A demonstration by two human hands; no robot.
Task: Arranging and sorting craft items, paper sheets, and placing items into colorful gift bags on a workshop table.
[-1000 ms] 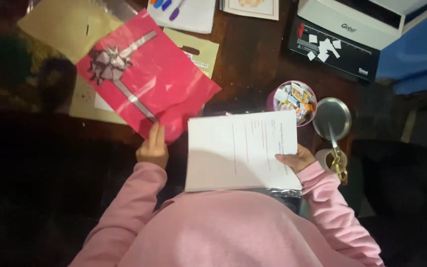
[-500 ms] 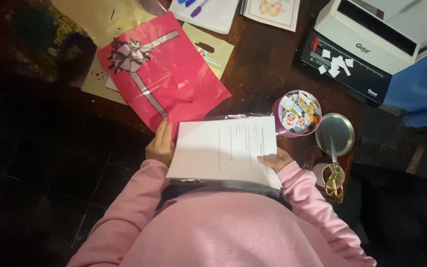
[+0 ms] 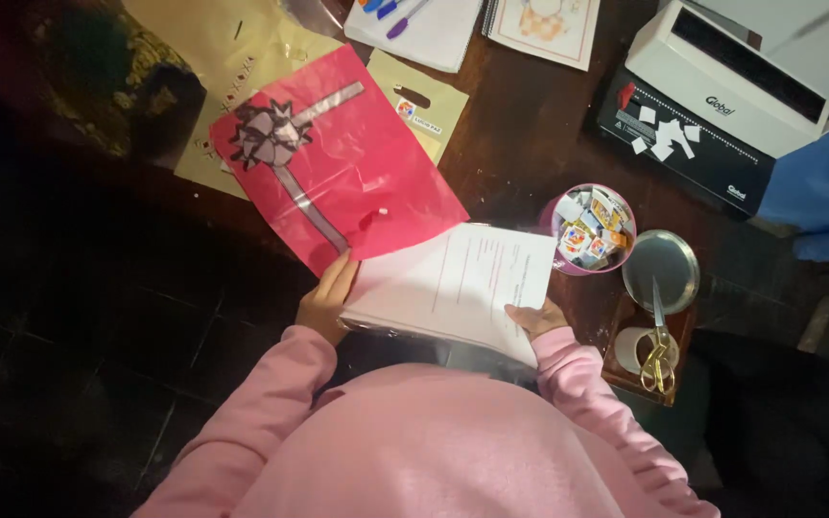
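The dark wooden desk (image 3: 520,144) carries a white and black binding machine (image 3: 712,105) at the far right, a red gift bag (image 3: 338,173) with a silver bow, and a beige bag (image 3: 424,110) beneath it. The stack of white paper (image 3: 462,283) now lies flatter and closer to the red gift bag than a second ago, its far corner touching the bag's edge, which suggests it is being squared up at the desk's near side. Left hand (image 3: 326,299): fingers pressed together along the stack's left edge. Right hand (image 3: 537,318): fingers pinching the stack's near right corner. Just beside it stand a pink tub (image 3: 589,230) of small cards, a round metal lid (image 3: 662,270) and gold-handled scissors (image 3: 658,345).
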